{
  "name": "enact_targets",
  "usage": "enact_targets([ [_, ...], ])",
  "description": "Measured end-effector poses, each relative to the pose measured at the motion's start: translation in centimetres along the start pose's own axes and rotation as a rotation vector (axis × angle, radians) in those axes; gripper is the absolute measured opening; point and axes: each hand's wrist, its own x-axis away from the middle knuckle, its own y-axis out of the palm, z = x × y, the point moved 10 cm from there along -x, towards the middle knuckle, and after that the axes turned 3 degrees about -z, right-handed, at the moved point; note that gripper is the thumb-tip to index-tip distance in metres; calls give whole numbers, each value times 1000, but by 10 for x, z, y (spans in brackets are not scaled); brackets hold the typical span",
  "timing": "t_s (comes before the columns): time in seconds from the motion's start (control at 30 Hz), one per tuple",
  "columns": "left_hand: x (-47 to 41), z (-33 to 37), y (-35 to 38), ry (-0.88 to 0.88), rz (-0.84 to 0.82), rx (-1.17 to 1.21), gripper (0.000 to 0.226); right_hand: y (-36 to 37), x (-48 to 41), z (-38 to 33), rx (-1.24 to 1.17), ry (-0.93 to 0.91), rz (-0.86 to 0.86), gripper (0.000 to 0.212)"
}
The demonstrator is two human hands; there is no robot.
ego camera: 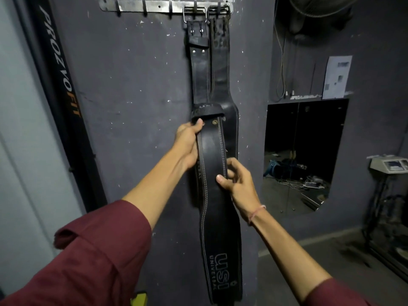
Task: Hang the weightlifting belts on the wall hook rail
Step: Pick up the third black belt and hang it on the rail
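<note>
Weightlifting belt [217,217] marked "USI Universal" hangs between both hands in front of the dark wall, its long axis nearly vertical, the folded-over top end up near chest height and the wide lettered section trailing down toward the bottom of the view. It is not yet on the hook rail [163,6], which is well above its top end. The left hand [187,142] clenches the narrow upper part just below the fold, thumb over the front face, and appears to carry the weight; that grip keeps the hanging end uppermost, pointed at the rail. The right hand [237,180] pinches the belt's right edge lower down, thumb on the front and fingers behind, probably to steady the strap and stop it swinging or twisting. Behind the held belt, two other belts [209,62] already hang side by side from hooks at the rail's right end, caught by their metal buckles and dropping straight down the wall. Free hooks show to their left, so I judge the held belt is meant for one of those, raised end-first. I cannot tell whether its own buckle is inside the fold. A wall mirror [302,155] lies to the right.
</note>
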Motion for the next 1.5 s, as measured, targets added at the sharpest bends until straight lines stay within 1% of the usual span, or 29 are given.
enact_targets([
  [0.07, 4, -6, 2, 97, 16, -96, 25, -12, 12, 32, -22, 74, 24, 32],
  [0.13, 12, -5, 5, 211, 14, -150, 34, -17, 29, 66, 23, 196, -30, 36],
  [0.17, 15, -4, 6, 249, 17, -171, 35, -17, 38, 79, 53, 253, -68, 33],
  [0.23, 18, -4, 11, 302, 20, -206, 29, -14, 43, 82, 112, 304, -123, 26],
  [0.27, 17, -6, 12, 313, 26, -218, 25, -11, 37, 72, 131, 291, -133, 23],
  [0.33, 15, -11, 11, 313, 51, -206, 25, -4, 9, 35, 137, 182, -96, 20],
  [0.43, 14, -13, 10, 318, 50, -219, 25, -11, -35, -28, 59, 19, 84, 16],
  [0.5, 15, -13, 11, 326, 31, -231, 24, -15, -43, -40, 55, -32, 150, 12],
  [0.53, 15, -14, 7, 329, 38, -231, 24, -14, -39, -30, 52, -26, 143, 12],
  [0.57, 15, -15, 2, 329, 58, -228, 24, -14, -33, -9, 54, 4, 118, 19],
  [0.63, 16, -20, -10, 318, 107, -212, 25, -11, -10, 51, 82, 149, 12, 36],
  [0.67, 16, -24, -15, 308, 125, -203, 27, -10, 6, 79, 102, 233, -60, 37],
  [0.7, 17, -24, -19, 304, 144, -199, 27, -8, 20, 101, 105, 298, -123, 33],
  [0.77, 15, -21, -21, 307, 153, -196, 27, -13, 33, 116, 133, 360, -133, 25],
  [0.83, 11, -13, -14, 329, 137, -188, 26, -11, 18, 88, 138, 296, -102, 27],
  [0.9, 6, -9, -8, 340, 118, -197, 26, -5, -12, 36, 94, 159, -53, 27],
  [0.97, 7, -11, -2, 339, 91, -215, 25, -1, -35, -13, 58, 38, 8, 17],
  [1.0, 10, -14, -1, 342, 78, -218, 25, -2, -40, -25, 65, 5, 30, 14],
  [1.03, 13, -17, -1, 342, 75, -218, 25, -2, -40, -27, 60, -7, 36, 16],
  [1.07, 15, -20, -3, 343, 84, -218, 25, -2, -35, -17, 56, 12, 30, 22],
  [1.13, 16, -22, -10, 353, 128, -228, 27, -1, -11, 29, 62, 121, -37, 32],
  [1.2, 13, -22, -15, 352, 134, -222, 28, 0, 18, 77, 104, 258, -145, 31],
  [1.23, 12, -22, -18, 348, 131, -216, 27, -2, 25, 92, 112, 299, -173, 30],
  [1.27, 11, -22, -19, 344, 131, -217, 26, -4, 25, 95, 118, 302, -172, 29],
  [1.33, 14, -18, -19, 351, 148, -238, 23, -7, 3, 72, 139, 199, -117, 34],
  [1.4, 16, -11, -14, 376, 150, -266, 25, 0, -25, 28, 201, 59, -81, 43],
  [1.43, 15, -9, -11, 378, 141, -282, 27, 5, -38, 5, 244, -15, -71, 43],
  [1.5, 12, -5, -7, 382, 102, -323, 30, 14, -56, -33, 313, -153, -24, 34],
])
